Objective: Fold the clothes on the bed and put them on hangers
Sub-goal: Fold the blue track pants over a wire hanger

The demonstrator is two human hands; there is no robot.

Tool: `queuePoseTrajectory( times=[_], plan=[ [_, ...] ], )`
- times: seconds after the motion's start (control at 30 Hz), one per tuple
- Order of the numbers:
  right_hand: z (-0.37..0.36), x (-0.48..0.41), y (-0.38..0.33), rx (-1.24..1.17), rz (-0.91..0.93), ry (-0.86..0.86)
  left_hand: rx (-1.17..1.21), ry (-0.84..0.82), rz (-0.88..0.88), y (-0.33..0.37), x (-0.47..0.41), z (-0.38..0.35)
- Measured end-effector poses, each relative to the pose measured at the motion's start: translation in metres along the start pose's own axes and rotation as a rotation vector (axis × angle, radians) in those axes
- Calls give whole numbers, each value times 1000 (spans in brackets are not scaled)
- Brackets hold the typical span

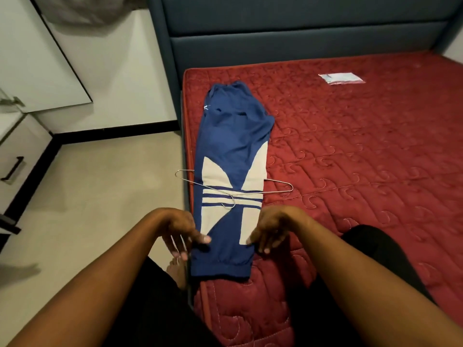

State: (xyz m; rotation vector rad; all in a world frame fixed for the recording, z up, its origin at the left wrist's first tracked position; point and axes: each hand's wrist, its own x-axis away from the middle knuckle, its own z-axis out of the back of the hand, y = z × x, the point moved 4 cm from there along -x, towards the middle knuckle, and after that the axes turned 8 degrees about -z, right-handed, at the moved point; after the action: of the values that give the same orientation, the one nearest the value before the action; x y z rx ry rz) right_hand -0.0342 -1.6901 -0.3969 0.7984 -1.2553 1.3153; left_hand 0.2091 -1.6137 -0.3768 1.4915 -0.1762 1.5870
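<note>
Resting loose-fingered, my left hand [184,234] and right hand [266,232] touch the blue garment [233,136] at the mattress [350,146] edge; folding it unevenly could slide the wire hanger [235,194] onto the floor [100,196].

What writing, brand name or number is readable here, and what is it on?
No text can be read.
Blue garment: large white logo, no letters; small white mark at its far end, blurred.
Packet on the red mattress: print too blurred.
</note>
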Motion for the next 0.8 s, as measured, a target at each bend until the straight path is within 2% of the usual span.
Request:
queuePoseTrajectory(
  times=[0.1,0.13,0.17,0.2,0.27,0.3,0.33,0.37,0.47,0.53,0.63,0.7,0.73,0.8],
  plan=[
    [23,-5,-7,-399,146,503,178,439,-94,3,-12,27],
    [26,-7,-7,-420,170,596,153,488,-106,4,-14,31],
    [24,-10,-7,-380,161,592,104,457,-98,4,-15,31],
    [16,-14,-7,-303,130,503,52,357,-69,3,-13,27],
    [-2,-16,-2,-139,30,195,-20,96,-4,-1,-3,17],
    [-7,-13,1,-89,-8,79,-27,7,13,-5,1,14],
    [-8,-9,3,-84,-23,38,-5,-15,17,-8,3,14],
    [-4,-9,3,-123,-21,77,43,26,6,-10,2,15],
    [15,-14,3,-330,48,385,174,297,-63,-11,-10,23],
    [18,-13,3,-334,63,483,153,314,-60,-11,-13,21],
    [17,-12,8,-288,25,470,191,249,-41,-13,-8,21],
    [21,-8,8,-240,35,511,164,286,-31,-14,-9,30],
    [26,-5,7,-194,50,591,124,378,-51,-12,-9,37],
    [37,3,0,-35,84,873,-97,704,-171,-1,-11,57]
  ],
)
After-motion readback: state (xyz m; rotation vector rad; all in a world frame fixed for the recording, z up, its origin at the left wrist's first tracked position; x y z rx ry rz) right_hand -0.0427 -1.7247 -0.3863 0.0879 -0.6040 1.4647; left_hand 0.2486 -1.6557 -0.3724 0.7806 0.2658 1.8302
